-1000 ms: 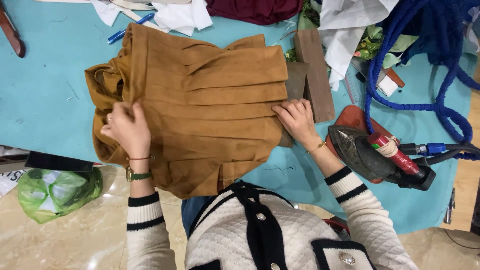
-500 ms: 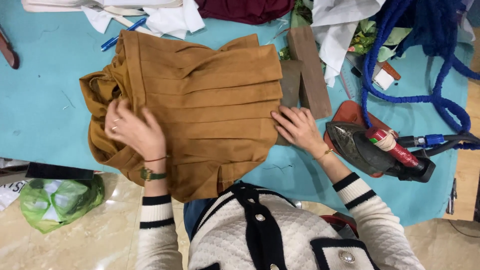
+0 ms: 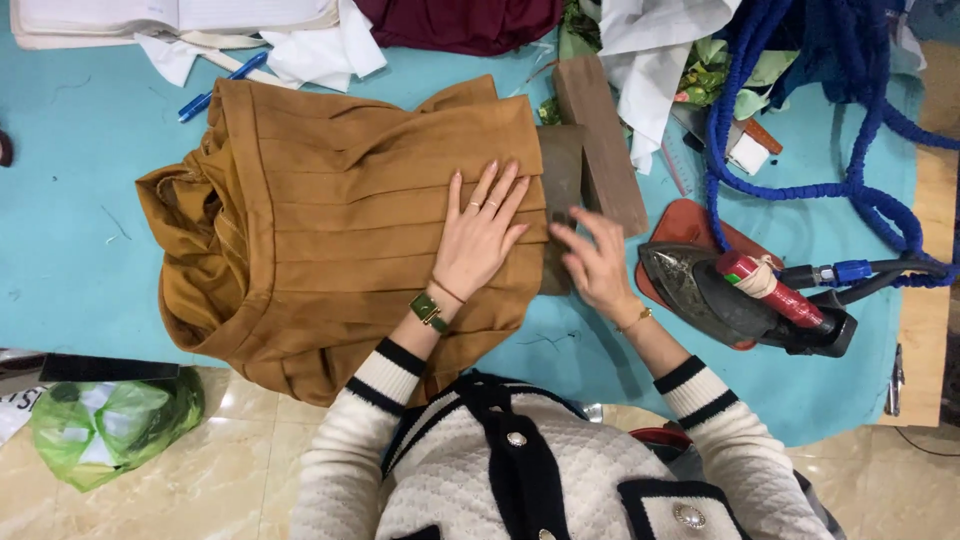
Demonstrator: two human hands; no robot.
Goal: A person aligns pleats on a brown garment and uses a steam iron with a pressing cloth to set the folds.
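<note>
A mustard-brown pleated garment (image 3: 330, 230) lies spread on the teal ironing table (image 3: 70, 230). My left hand (image 3: 482, 232) rests flat on its right part, fingers apart, pressing the pleats. My right hand (image 3: 595, 262) hovers just right of the garment's edge, blurred, fingers loosely spread over a dark wooden block (image 3: 562, 185), holding nothing that I can see. A steam iron (image 3: 745, 295) with a red handle sits on its brown pad (image 3: 690, 222) right of that hand.
A longer wooden block (image 3: 600, 140) lies beside the dark one. A blue braided hose (image 3: 850, 160) loops at the right. Maroon cloth (image 3: 460, 20), white fabric (image 3: 650, 40), an open book (image 3: 170, 18) and a blue pen (image 3: 222, 85) line the far edge. A green bag (image 3: 110, 425) lies low left.
My left hand has slid from the garment's left side across to its right part. My right hand has left the cloth's edge and moved right toward the wooden blocks.
</note>
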